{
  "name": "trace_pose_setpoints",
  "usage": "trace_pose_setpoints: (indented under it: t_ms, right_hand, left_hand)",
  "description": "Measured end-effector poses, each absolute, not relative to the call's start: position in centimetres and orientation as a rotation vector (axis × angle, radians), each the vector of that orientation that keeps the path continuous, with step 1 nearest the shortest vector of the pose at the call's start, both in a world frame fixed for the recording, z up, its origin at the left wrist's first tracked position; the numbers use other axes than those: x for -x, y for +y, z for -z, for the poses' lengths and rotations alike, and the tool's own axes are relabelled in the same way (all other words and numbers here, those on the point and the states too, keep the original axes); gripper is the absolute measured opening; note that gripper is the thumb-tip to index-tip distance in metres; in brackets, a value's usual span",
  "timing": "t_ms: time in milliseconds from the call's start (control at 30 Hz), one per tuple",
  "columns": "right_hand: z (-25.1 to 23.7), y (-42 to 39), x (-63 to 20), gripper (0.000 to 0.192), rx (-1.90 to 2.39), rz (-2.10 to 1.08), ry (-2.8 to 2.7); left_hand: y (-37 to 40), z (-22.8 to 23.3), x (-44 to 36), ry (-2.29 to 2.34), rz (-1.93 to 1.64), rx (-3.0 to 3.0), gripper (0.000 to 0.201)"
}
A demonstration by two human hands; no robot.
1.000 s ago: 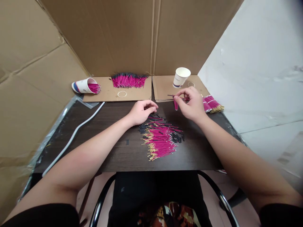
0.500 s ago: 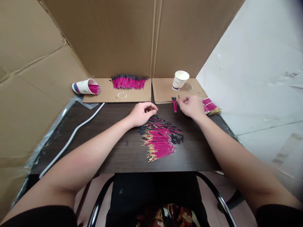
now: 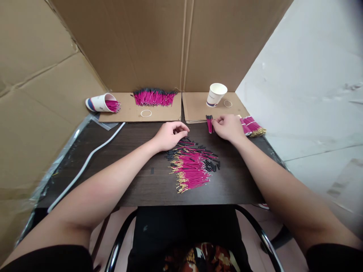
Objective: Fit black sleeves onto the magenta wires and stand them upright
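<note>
On the dark table lies a loose heap of pink wires (image 3: pixel 193 175) with gold and silver ends, mixed with short black sleeves (image 3: pixel 211 166). My left hand (image 3: pixel 171 136) rests at the heap's upper left edge, fingers loosely curved with a gap to the thumb; nothing shows in it. My right hand (image 3: pixel 228 127) pinches a thin pink wire, mostly hidden by the fingers, beside a small row of black-tipped pink wires (image 3: pixel 209 124). Just right of that hand lie banded bundles of pink wires (image 3: pixel 253 126) with gold ends.
At the back, a cardboard sheet (image 3: pixel 124 115) carries a pile of black-tipped wires (image 3: pixel 154 97) and a rubber band (image 3: pixel 146 113). A paper cup (image 3: pixel 98 103) lies tipped with wires inside. Another paper cup (image 3: pixel 216 95) stands upright near a second band (image 3: pixel 227 103). A white cable (image 3: pixel 87 160) runs along the left.
My right hand has moved slightly left, bringing the pinched wire up against the small row. The left hand stays where it was.
</note>
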State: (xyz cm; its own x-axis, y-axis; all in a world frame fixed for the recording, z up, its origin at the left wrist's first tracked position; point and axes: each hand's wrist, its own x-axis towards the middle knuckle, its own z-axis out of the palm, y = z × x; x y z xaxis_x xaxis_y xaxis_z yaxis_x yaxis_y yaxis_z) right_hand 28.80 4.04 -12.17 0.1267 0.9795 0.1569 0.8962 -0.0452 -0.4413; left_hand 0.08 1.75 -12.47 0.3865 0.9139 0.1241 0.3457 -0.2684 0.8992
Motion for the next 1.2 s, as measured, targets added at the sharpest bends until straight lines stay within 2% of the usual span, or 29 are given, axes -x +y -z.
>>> trace_pose_setpoints:
  t_ms: [233, 667, 800, 967, 1200]
  right_hand:
    - [12.5, 4.1, -28.9, 0.017, 1.944, -0.278, -1.83]
    - [12.3, 3.8, -28.7, 0.016, 1.896, -0.284, -1.872]
    - [11.7, 3.2, -28.5, 0.009, 1.83, -0.287, -1.881]
    - [10.6, 1.3, -27.4, 0.008, 1.409, -0.375, -2.079]
    - [9.2, -1.4, -25.7, 0.005, 0.871, -0.763, -2.437]
  left_hand:
    - [1.8, 12.7, -0.1, 1.084, -0.866, -1.795, 0.009]
    - [1.8, 12.6, 0.0, 1.087, -0.854, -1.82, 0.011]
    - [1.7, 12.5, 0.0, 1.081, -0.853, -1.834, 0.012]
    - [1.7, 12.5, 0.0, 1.085, -0.839, -1.853, 0.012]
    - [1.8, 12.7, -0.1, 1.077, -0.843, -1.87, 0.011]
